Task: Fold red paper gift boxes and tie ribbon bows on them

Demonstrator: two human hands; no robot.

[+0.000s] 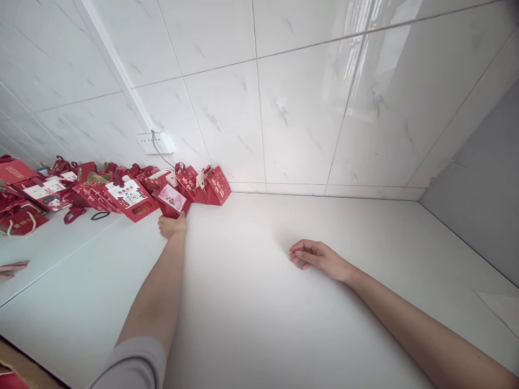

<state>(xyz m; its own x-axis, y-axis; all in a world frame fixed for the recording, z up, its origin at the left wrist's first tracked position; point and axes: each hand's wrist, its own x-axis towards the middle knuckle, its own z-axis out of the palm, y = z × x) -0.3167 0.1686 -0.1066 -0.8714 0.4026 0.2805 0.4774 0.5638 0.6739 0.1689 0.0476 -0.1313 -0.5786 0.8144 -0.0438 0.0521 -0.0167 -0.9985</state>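
Note:
My left hand (172, 225) reaches out to the row of gift boxes by the wall. Its fingers are closed around the lower end of a red gift box (173, 200) with a pink-and-white picture on its face. Just right of that box stand red triangular boxes (219, 185) with gold lettering and ribbon handles. To its left leans a red box with a white illustrated panel (127, 195). Over the white tabletop (243, 302), my right hand (310, 255) is loosely curled, with a gap between thumb and fingers and nothing in it.
More red boxes and bags (44, 189) crowd the far left along the tiled wall. A socket (156, 143) with a grey cable sits above them. Another person's hand (13, 269) shows at the left edge. A cardboard box (24, 364) fills the lower left corner.

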